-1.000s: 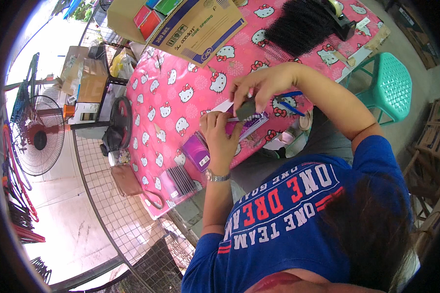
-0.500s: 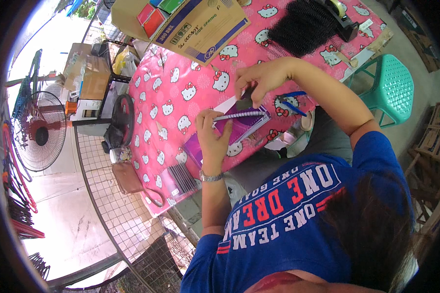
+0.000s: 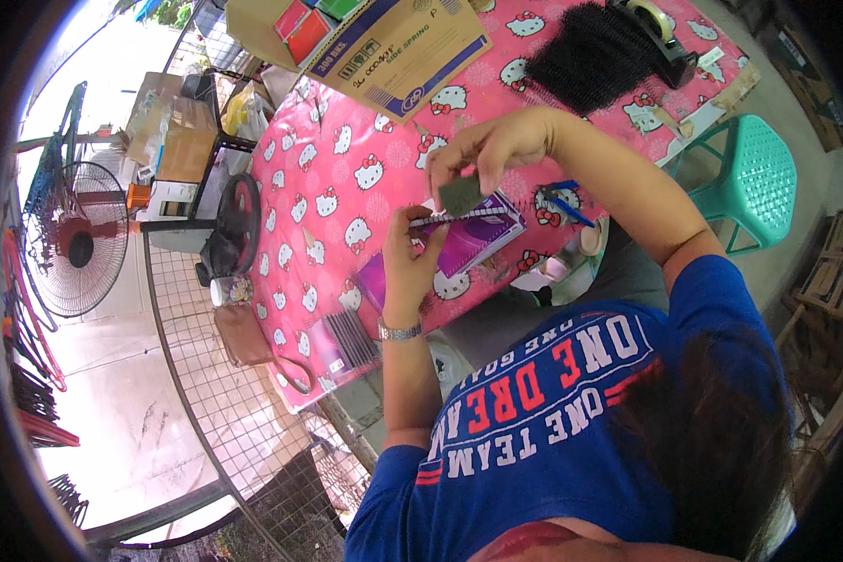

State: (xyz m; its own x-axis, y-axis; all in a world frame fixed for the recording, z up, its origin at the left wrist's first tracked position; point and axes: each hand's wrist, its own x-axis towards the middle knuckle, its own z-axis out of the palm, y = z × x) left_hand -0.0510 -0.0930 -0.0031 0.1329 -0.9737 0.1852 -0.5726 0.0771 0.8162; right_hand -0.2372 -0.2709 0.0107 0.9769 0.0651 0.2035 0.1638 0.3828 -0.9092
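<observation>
A purple-covered notebook lies at the table's near edge, a row of punched holes along its raised page edge. My left hand pinches the far left end of that edge between thumb and fingers. Just above the page edge, my right hand holds a small dark green-grey square piece between thumb and fingers. The piece touches or nearly touches the punched edge; which one I cannot tell. To the right of the notebook lie blue-handled pliers.
A pile of black binding coils and a tape dispenser sit at the far right of the pink table. An open cardboard box stands at the far side. Dark strips lie near left; a green stool is at right.
My right hand has shifted slightly left and tilted the dark square piece, so its flat face now shows. My left hand keeps its pinch on the notebook. The view has shifted slightly.
</observation>
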